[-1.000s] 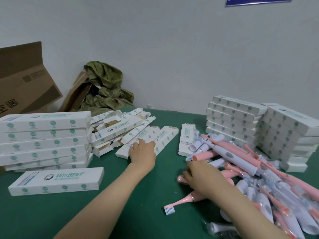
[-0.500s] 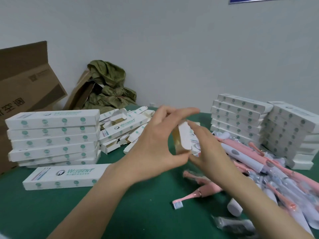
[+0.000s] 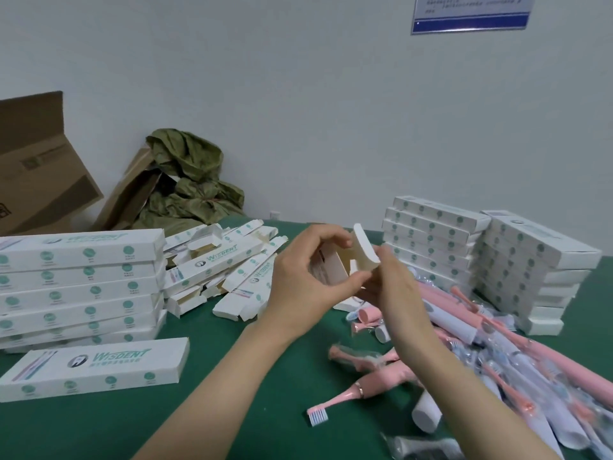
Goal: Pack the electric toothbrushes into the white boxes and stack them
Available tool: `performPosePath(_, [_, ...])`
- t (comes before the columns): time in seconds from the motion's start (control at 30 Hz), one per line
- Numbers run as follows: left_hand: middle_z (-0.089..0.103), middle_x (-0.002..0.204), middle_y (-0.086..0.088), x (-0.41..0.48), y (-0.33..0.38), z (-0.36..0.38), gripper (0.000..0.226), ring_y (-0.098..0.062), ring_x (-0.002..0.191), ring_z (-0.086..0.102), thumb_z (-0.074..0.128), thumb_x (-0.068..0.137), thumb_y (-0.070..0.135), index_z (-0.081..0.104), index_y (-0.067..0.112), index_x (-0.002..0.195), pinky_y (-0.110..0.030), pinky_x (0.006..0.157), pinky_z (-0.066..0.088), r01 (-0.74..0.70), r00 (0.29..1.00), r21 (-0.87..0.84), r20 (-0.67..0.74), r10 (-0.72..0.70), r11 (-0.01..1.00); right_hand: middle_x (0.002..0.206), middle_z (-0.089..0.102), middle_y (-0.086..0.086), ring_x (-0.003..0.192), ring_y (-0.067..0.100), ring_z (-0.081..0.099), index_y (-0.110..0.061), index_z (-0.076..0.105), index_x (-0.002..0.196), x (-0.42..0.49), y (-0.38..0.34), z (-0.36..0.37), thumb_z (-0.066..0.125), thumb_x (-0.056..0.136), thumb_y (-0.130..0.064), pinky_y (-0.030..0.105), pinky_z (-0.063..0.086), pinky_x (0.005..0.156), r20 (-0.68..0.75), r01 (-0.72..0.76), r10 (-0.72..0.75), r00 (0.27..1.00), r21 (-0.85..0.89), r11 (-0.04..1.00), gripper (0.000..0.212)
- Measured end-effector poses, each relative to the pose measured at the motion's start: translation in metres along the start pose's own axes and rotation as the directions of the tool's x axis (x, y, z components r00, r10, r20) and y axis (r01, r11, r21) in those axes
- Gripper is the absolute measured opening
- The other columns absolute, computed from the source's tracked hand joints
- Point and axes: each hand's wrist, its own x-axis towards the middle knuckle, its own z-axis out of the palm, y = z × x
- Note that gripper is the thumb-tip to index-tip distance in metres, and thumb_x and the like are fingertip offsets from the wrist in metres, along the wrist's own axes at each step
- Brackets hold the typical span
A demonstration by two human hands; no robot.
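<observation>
Leftward, on our green table (image 3: 232, 410), sits a tall stack of packed boxes (image 3: 79, 280), with a single box (image 3: 96, 366) lying flat just in front of it and a brown carton (image 3: 39, 180) behind. Beside the stack we see a loose heap of empty boxes (image 3: 225, 270). Above the table's middle, our left hand (image 3: 308, 287) curls round a white box (image 3: 335, 267), thumb below and fingers over the top, its end flap (image 3: 365, 250) standing open. Our right hand (image 3: 394, 293) meets it from the other side, fingers pinching at that open end. Below lies a pink toothbrush (image 3: 371, 386), bristles toward us, at the edge of the toothbrush pile (image 3: 497, 353). Behind the pile stand two more box stacks (image 3: 431, 240).
</observation>
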Motion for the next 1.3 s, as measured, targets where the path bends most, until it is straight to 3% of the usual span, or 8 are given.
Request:
performPosePath(0.17, [0.045,0.116,0.016,-0.012,-0.005,0.005,0.064,0.005,0.113,0.043,0.07,0.06,0.036,0.048,0.033,0.12,-0.007,0.093,0.032,-0.012,0.998,0.228,0.055,0.0,0.974,0.069,0.058,0.011,0.067,0.013,0.053,-0.013,0.064,0.085,-0.004,-0.005,0.007,0.037,0.101,-0.024,0.038,0.043,0.064,0.035,0.157,-0.153,0.988,-0.155,0.975,0.033])
performPosePath(0.33, [0.045,0.107,0.014,-0.026,-0.022,-0.008,0.059,0.0,0.103,0.047,0.076,0.061,0.037,0.05,0.031,0.113,-0.014,0.085,0.04,0.029,0.999,0.359,0.028,-0.042,0.933,0.094,0.068,-0.002,0.092,0.014,0.061,-0.027,0.067,0.099,-0.007,-0.003,0.006,0.037,0.101,-0.023,0.047,0.05,0.09,-0.075,0.134,-0.14,0.987,-0.081,0.988,0.03])
performPosePath(0.57, [0.053,0.102,0.014,-0.03,-0.018,-0.009,0.057,0.004,0.098,0.05,0.082,0.057,0.028,0.055,0.033,0.107,-0.008,0.082,0.038,0.06,0.99,0.292,-0.142,-0.018,0.955,0.074,0.063,-0.025,0.067,-0.005,0.055,-0.047,0.047,0.121,-0.018,0.001,0.011,0.046,0.096,-0.026,0.012,0.042,0.065,0.007,0.405,-0.419,0.908,-0.272,0.873,0.033])
performPosePath(0.7, [0.051,0.098,0.012,-0.032,-0.016,-0.006,0.053,0.006,0.094,0.049,0.08,0.055,0.028,0.055,0.029,0.102,-0.006,0.078,0.037,0.082,0.985,0.273,-0.172,-0.035,0.959,0.112,0.07,0.0,0.074,-0.019,0.05,-0.027,0.047,0.128,-0.023,0.001,0.015,0.05,0.092,-0.017,0.001,0.036,0.075,0.037,0.472,-0.49,0.871,-0.338,0.814,0.038])
performPosePath(0.9, [0.05,0.096,0.009,-0.032,-0.016,-0.005,0.051,0.006,0.093,0.048,0.08,0.057,0.03,0.056,0.024,0.102,-0.005,0.077,0.037,0.084,0.985,0.28,-0.171,-0.037,0.956,0.072,0.043,-0.031,0.062,-0.021,0.047,-0.022,0.045,0.13,-0.02,0.007,0.015,0.047,0.09,-0.018,-0.004,0.032,0.064,-0.011,0.462,-0.505,0.863,-0.387,0.798,0.04])
performPosePath(1.0, [0.048,0.096,0.014,-0.032,-0.015,-0.005,0.049,0.007,0.093,0.047,0.074,0.058,0.038,0.054,0.029,0.102,-0.005,0.076,0.037,0.081,0.983,0.272,-0.18,-0.031,0.959,0.1,0.069,-0.007,0.088,-0.018,0.054,-0.02,0.041,0.133,-0.021,0.005,0.018,0.046,0.095,-0.021,0.001,0.039,0.082,0.035,0.488,-0.516,0.856,-0.389,0.782,0.039])
performPosePath(1.2, [0.042,0.1,0.017,-0.032,-0.015,-0.005,0.028,0.008,0.093,0.044,0.052,0.07,0.032,0.044,0.036,0.097,-0.01,0.08,0.041,0.076,0.971,0.218,-0.238,-0.023,0.973,0.149,0.028,0.008,0.139,0.017,0.027,-0.001,0.038,0.139,-0.027,0.007,0.025,0.024,0.1,-0.033,0.024,0.018,0.116,0.372,0.695,-0.604,0.705,-0.533,0.482,0.053])
performPosePath(1.3, [0.042,0.104,0.02,-0.029,-0.013,-0.007,0.037,0.004,0.097,0.046,0.056,0.069,0.036,0.042,0.043,0.103,-0.015,0.084,0.041,0.128,0.967,0.174,-0.241,-0.084,0.976,0.149,0.034,0.0,0.139,0.01,0.031,-0.011,0.037,0.141,-0.029,0.001,0.028,0.026,0.1,-0.036,0.022,0.021,0.114,0.395,0.651,-0.522,0.756,-0.377,0.658,0.049])
